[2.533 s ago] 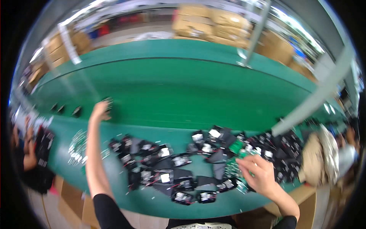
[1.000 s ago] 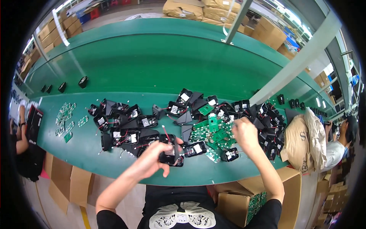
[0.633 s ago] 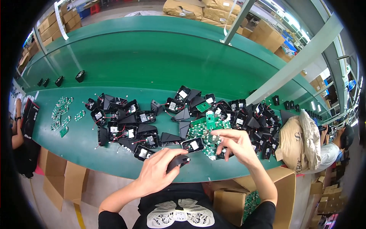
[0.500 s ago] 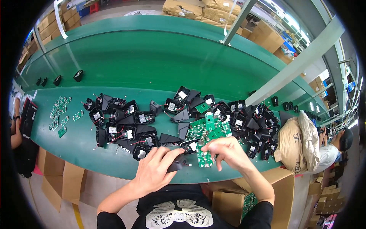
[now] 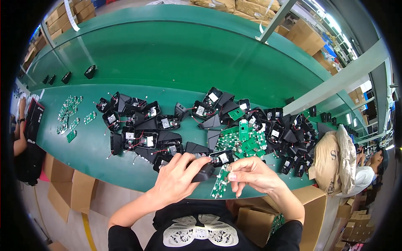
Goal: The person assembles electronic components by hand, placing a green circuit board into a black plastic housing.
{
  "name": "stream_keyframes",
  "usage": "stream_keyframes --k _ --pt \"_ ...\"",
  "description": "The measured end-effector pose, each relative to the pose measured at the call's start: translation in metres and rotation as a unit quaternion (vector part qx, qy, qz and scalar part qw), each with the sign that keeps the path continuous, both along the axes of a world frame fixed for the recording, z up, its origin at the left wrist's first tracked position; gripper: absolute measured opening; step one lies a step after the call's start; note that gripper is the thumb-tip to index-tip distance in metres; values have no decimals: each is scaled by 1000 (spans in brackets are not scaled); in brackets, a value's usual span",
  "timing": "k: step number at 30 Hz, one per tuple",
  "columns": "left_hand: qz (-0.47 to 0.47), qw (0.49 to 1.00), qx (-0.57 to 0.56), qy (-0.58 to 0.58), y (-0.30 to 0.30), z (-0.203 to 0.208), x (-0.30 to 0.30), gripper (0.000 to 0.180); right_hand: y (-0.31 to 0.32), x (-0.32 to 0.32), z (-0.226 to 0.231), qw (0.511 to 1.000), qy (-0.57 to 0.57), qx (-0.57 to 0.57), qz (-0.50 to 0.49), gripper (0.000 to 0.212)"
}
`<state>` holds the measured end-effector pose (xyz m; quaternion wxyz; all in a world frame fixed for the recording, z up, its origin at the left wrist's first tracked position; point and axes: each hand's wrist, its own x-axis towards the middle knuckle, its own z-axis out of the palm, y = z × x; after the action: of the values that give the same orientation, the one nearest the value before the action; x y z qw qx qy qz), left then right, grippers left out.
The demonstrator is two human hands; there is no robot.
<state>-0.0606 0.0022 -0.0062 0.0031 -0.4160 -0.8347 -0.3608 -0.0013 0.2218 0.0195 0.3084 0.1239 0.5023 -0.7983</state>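
Note:
My left hand (image 5: pixel 178 178) grips a black plastic housing (image 5: pixel 204 173) near the front edge of the bench, fingers over its top. A green circuit board (image 5: pixel 220 185) hangs tilted from my right hand (image 5: pixel 253 175), pinched between thumb and fingers at its upper end. The board is just right of the housing; whether they touch or a wire joins them I cannot tell. Directly beyond my hands lies an open black housing (image 5: pixel 221 157) with a white part inside. Behind it spreads a pile of green circuit boards (image 5: pixel 247 144).
Black housings with red wires crowd the bench (image 5: pixel 96 163) at left (image 5: pixel 146 139) and right (image 5: pixel 289 136). Loose boards (image 5: pixel 69 111) lie far left. A brown sack (image 5: pixel 324 161) stands at the right end. Open cartons (image 5: pixel 81 192) flank me below the edge. Other people sit at both sides.
My right hand has lifted the circuit board off the bench and drawn it nearer to me, tilting it toward the housing. My left hand keeps its hold. The whole view has shifted slightly.

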Motion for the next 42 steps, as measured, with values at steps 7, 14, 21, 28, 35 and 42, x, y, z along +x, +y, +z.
stream_keyframes --k 7,14,21,28,35,42 --pt "-41 999 -11 27 -3 0 -2 63 -4 -3 -5 998 43 14 -34 19" --pt "-41 998 3 38 -4 -3 -2 68 -9 -1 0 998 37 37 -18 20" --pt "-34 998 6 44 -2 -5 -1 69 -15 0 5 998 29 52 -27 18" --pt "-34 998 -6 46 -2 -2 -1 64 -16 1 6 996 44 69 -44 19" --pt "-58 996 65 -18 -3 -6 -2 61 -15 2 6 992 66 110 -22 21" --pt "-194 892 90 -398 -9 5 0 69 -26 9 11 964 168 201 -53 21"
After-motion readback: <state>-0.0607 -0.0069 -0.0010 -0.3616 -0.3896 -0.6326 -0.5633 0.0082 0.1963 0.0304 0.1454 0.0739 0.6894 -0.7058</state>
